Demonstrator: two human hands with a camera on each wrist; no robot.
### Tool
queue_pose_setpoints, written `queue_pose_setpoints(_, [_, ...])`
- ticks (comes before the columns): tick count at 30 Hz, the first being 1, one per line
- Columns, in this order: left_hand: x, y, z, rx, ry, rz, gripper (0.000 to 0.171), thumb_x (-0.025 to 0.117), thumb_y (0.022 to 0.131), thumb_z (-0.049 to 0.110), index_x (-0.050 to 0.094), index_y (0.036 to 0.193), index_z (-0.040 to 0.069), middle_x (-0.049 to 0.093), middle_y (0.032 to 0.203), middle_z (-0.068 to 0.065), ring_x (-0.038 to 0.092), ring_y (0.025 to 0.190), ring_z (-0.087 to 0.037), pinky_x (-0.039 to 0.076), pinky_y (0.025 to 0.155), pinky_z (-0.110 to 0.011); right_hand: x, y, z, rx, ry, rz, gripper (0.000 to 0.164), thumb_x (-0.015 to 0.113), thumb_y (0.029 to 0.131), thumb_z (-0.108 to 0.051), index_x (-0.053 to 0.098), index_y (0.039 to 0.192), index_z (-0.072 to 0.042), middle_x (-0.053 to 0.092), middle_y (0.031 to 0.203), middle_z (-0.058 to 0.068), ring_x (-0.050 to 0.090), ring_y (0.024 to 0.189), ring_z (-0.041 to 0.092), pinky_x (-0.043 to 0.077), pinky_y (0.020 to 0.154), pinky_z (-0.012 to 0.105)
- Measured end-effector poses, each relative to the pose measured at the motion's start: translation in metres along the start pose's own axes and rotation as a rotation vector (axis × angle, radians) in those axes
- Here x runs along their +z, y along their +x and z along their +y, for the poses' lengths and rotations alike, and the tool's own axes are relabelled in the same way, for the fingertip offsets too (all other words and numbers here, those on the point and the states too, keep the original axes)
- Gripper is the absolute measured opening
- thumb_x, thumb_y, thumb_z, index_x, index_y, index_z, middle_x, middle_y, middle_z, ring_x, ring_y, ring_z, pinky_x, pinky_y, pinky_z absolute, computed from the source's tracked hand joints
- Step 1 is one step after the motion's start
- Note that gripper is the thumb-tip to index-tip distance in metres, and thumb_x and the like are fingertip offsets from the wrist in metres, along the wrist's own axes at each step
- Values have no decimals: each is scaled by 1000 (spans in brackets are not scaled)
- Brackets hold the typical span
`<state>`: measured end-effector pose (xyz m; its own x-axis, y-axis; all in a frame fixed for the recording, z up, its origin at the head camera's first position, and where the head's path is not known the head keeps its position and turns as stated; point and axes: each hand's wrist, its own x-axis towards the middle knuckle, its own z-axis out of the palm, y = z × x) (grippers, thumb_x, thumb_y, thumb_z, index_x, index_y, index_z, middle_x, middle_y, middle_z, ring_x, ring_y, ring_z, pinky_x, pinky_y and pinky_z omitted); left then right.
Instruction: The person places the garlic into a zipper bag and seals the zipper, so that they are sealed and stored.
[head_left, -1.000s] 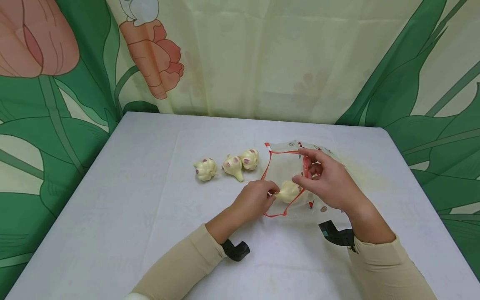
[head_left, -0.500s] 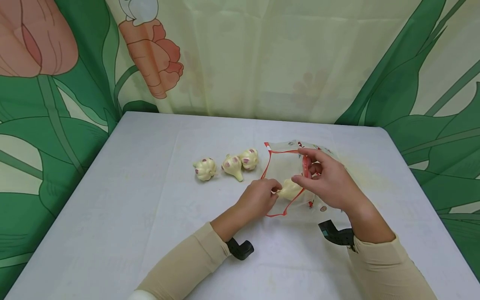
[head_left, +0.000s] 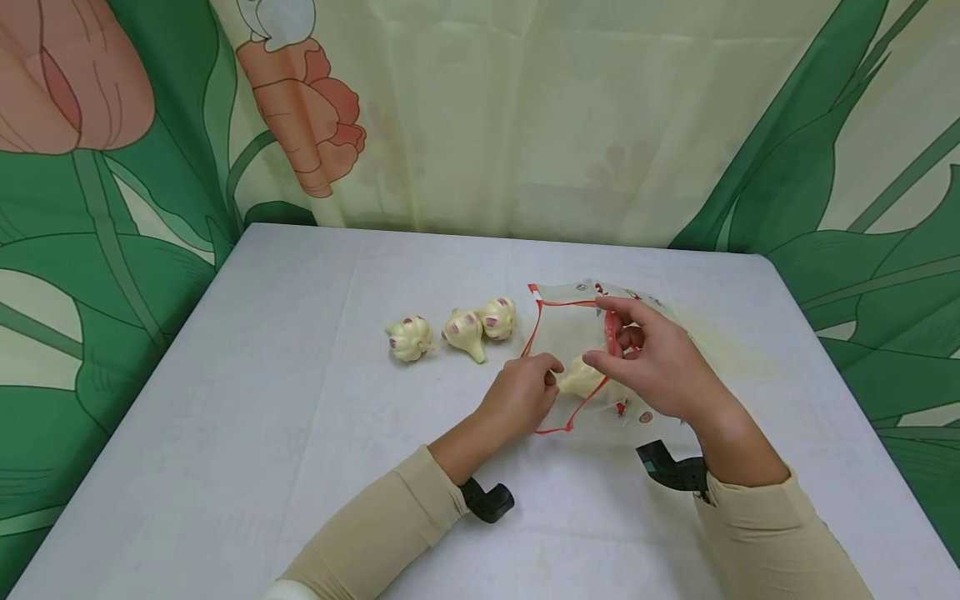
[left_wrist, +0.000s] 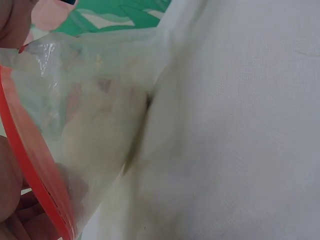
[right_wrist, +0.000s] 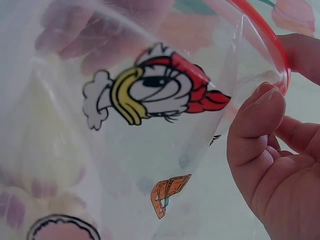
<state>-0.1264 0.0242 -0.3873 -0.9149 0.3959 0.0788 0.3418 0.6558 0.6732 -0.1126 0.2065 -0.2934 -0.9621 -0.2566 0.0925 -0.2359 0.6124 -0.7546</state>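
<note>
A garlic bulb point(head_left: 582, 380) is enclosed in the clear bag point(head_left: 633, 408), its stem point(head_left: 566, 386) directed left, just beside the left hand point(head_left: 521, 396) — whether it is held cannot be told. The red rim point(head_left: 611, 333), facing left, is pinched by the right hand point(head_left: 656, 362). Three loose bulbs point(head_left: 462, 331) are seen farther left — on the desk point(head_left: 225, 417), room is offered nearward, the far edge lying well apart.
</note>
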Motion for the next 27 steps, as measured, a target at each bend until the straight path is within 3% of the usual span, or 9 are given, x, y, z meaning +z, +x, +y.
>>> queue_pose_setpoints(4, [1, -1, 1, -5, -31, -5, 21, 67, 93, 4, 70, 113, 7, 70, 89, 3, 61, 76, -7, 48, 67, -16, 0, 0, 0, 3, -9, 1, 63, 78, 88, -14, 50, 143, -2, 52, 94, 8, 56, 79, 18, 46, 60, 23])
queue_pose_setpoints(15, [7, 5, 0, 16, -176, -117, 28, 71, 92, 6, 69, 120, 4, 72, 107, -4, 66, 93, -9, 50, 82, -16, 0, -1, 0, 14, -20, -1, 65, 78, 88, -15, 48, 144, -4, 52, 92, 9, 56, 84, 23, 49, 60, 24])
queue_pose_setpoints(21, [7, 7, -1, -26, -289, -180, 38, 70, 93, 7, 62, 130, 2, 70, 117, -7, 66, 102, -10, 50, 86, -16, 0, -1, 1, 9, -20, -1, 64, 78, 89, -14, 48, 145, -3, 52, 93, 10, 55, 85, 24, 50, 61, 23])
queue_pose_setpoints(27, [3, 5, -1, -42, -318, -198, 42, 71, 93, 11, 60, 132, 2, 68, 122, -9, 66, 107, -11, 50, 89, -18, 1, -1, 3, 16, -24, -3, 66, 79, 88, -17, 48, 146, -4, 53, 92, 9, 55, 85, 23, 50, 61, 23])
